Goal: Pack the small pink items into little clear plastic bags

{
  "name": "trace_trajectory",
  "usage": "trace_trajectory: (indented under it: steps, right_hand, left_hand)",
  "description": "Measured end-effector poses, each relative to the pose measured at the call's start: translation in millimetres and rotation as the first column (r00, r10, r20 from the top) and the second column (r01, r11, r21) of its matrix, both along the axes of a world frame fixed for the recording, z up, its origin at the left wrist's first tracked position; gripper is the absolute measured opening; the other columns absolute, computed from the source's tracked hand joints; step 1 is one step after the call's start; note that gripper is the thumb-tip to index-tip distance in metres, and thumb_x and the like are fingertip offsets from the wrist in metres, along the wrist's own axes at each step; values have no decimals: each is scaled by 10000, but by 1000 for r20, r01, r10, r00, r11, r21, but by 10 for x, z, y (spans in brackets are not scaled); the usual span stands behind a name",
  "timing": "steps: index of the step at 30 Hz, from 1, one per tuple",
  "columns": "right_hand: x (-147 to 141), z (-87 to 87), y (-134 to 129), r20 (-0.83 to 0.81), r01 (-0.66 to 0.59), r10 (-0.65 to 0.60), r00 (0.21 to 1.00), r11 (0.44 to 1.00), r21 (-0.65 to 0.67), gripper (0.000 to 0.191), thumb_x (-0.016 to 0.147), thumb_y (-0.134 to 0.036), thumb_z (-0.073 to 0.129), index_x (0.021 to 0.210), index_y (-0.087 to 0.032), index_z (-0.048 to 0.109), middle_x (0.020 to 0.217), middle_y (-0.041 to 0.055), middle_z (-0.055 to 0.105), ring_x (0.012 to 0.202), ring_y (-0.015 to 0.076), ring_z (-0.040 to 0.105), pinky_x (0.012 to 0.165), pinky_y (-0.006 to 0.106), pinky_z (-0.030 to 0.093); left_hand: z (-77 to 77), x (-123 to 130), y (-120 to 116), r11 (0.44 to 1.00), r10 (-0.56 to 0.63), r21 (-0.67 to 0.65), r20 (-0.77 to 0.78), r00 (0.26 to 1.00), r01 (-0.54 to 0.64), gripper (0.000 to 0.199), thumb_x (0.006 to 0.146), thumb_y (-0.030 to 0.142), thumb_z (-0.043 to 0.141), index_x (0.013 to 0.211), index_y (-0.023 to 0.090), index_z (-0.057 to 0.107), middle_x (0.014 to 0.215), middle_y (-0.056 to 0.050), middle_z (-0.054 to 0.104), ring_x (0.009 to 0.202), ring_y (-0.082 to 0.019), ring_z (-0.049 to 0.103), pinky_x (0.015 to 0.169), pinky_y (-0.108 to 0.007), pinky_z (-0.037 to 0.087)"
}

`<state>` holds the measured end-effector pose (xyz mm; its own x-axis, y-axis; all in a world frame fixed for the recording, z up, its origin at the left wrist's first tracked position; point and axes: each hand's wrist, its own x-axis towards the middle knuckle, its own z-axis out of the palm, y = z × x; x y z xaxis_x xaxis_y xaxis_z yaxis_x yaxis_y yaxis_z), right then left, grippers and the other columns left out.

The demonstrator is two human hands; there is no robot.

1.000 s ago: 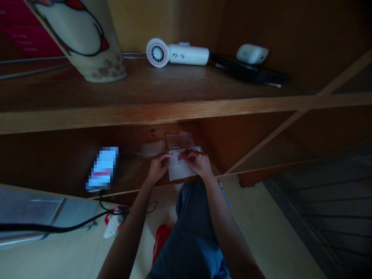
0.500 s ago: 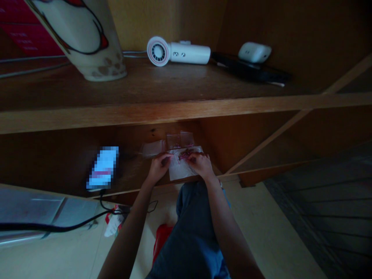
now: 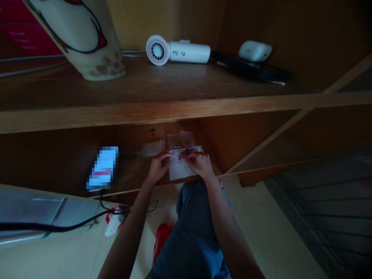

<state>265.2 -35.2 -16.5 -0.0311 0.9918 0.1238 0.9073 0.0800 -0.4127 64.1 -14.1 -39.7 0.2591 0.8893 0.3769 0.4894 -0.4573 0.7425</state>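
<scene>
On the lower shelf lies a white sheet of paper [image 3: 180,171] with a small heap of dark pink and red beads [image 3: 184,154] on it. My left hand [image 3: 159,166] is at the sheet's left edge, thumb and finger pinched together; what sits between them is too small to make out. My right hand [image 3: 202,164] reaches over the sheet's right side, its fingertips closed at the beads; whatever they grip is hidden. Behind the sheet are two small clear bags [image 3: 173,140] with a few beads at their bottoms. A stack of clear zip bags [image 3: 153,148] lies beyond my left hand.
A phone with a lit, blurred screen [image 3: 103,168] and a cable [image 3: 72,224] is at the left. The upper shelf edge [image 3: 174,110] overhangs my hands. On it stand a large cup [image 3: 101,58], a white handheld fan [image 3: 188,52] and a white case [image 3: 255,51] on a dark flat object.
</scene>
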Motion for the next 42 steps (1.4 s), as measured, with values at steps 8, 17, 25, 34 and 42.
trace_trajectory:
  steps: [8,17,25,34,42]
  right_hand:
    - [9,18,-7,5,11,-11,1000,1000,-13,146,782,-285,529,845,-288,661,817,3,666,802,182,590,850,362,343]
    - [-5,-10,11,12,27,-27,1000,1000,-7,142,775,-271,541,843,-292,664,813,-2,674,819,183,598,841,351,358]
    - [24,-34,35,-187,18,-8,982,998,55,127,774,-249,543,815,-263,662,841,-14,682,780,156,611,781,287,411]
    - [-197,-152,145,-498,-129,160,852,987,97,142,752,-159,540,787,-213,667,797,1,690,733,135,623,689,238,458]
    - [-304,-168,183,-561,-181,195,804,980,80,144,736,-133,559,777,-203,678,788,7,696,711,133,628,672,237,462]
  left_hand:
    - [-19,2,7,1000,-4,8,5,1000,4,182,812,232,497,900,193,651,873,-43,685,793,-151,628,748,-271,488]
    - [5,10,0,1000,1,13,7,1000,-1,172,806,213,505,889,198,655,871,-37,684,794,-152,630,741,-260,484]
    - [-11,2,7,1000,-9,9,9,1000,9,175,810,218,501,893,195,653,857,-34,682,776,-150,628,729,-258,483]
    - [-5,19,9,1000,0,-11,16,1000,0,171,809,210,507,896,176,651,864,-41,677,770,-140,623,716,-239,478]
    - [-31,9,10,1000,-1,-5,14,1000,1,174,816,233,506,903,185,648,870,-37,678,761,-136,625,711,-238,486]
